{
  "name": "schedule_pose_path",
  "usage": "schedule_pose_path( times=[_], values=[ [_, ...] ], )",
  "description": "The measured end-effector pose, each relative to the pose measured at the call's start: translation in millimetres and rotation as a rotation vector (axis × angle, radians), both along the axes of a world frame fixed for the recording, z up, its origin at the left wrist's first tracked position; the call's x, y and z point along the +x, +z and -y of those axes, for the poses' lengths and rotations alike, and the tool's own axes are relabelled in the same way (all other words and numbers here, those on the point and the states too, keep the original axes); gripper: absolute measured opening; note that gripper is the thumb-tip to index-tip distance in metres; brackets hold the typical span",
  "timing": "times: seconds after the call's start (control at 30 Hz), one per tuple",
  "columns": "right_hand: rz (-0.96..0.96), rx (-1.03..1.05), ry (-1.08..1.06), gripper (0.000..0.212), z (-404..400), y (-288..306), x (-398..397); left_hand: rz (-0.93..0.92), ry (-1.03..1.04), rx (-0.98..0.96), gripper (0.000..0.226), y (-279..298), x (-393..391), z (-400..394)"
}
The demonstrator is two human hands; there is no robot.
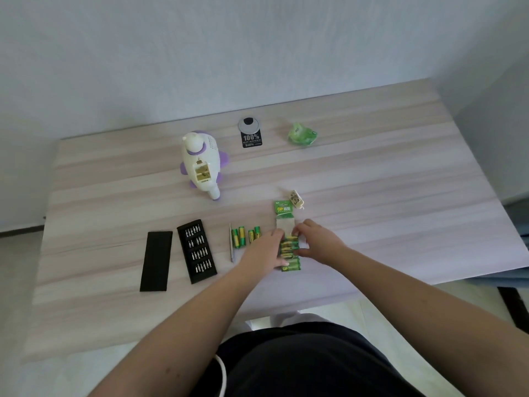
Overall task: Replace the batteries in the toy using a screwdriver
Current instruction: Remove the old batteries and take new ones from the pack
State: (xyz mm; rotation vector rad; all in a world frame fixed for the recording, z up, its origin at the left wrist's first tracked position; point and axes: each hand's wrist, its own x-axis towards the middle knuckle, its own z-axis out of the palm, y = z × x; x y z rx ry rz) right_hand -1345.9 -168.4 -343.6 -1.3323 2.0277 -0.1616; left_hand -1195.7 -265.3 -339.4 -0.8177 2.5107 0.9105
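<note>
A white and purple toy lies on its back at the table's centre left, its battery compartment open and without its cover. The cream battery cover rests to the right of it. A green battery pack lies flat near the front. My left hand presses on the pack's left side, and my right hand grips its right side, fingers on the batteries. Several loose green batteries stand left of the pack. A thin grey screwdriver lies beside them.
An open black bit case and its black lid lie at the front left. A crumpled green wrapper and a round cable grommet with a black sticker sit at the back of the wooden table.
</note>
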Motion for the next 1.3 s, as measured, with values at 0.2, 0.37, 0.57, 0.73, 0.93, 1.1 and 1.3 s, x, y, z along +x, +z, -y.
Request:
schedule_pose_path(
  times=[0.2, 0.37, 0.57, 0.73, 0.93, 1.1, 1.3],
  values=[
    [-0.066, 0.011, 0.07, 0.049, 7, 4, 4, -0.013, 0.023, -0.004, 0.055, 0, -1, 1],
    [-0.179, 0.037, 0.165, 0.05, 12, 6, 10, -0.019, 0.03, 0.005, 0.054, -1, -2, 3],
    [-0.204, 0.055, 0.166, 0.05, 11, 1, 15, -0.004, 0.028, 0.03, 0.057, -1, -5, 6],
    [-0.173, 0.063, 0.134, 0.056, 15, 1, 16, -0.011, 0.021, 0.058, 0.058, -2, -7, 9],
    [-0.168, 0.075, 0.11, 0.06, 15, -3, 21, -0.014, 0.027, 0.066, 0.058, -3, -7, 10],
    [-0.164, 0.055, 0.104, 0.056, 18, -1, 19, -0.023, 0.045, 0.08, 0.06, -6, -6, 11],
    [-0.151, 0.075, 0.058, 0.044, 24, 3, 13, -0.004, -0.016, 0.032, 0.075, -7, -4, 15]
  ],
)
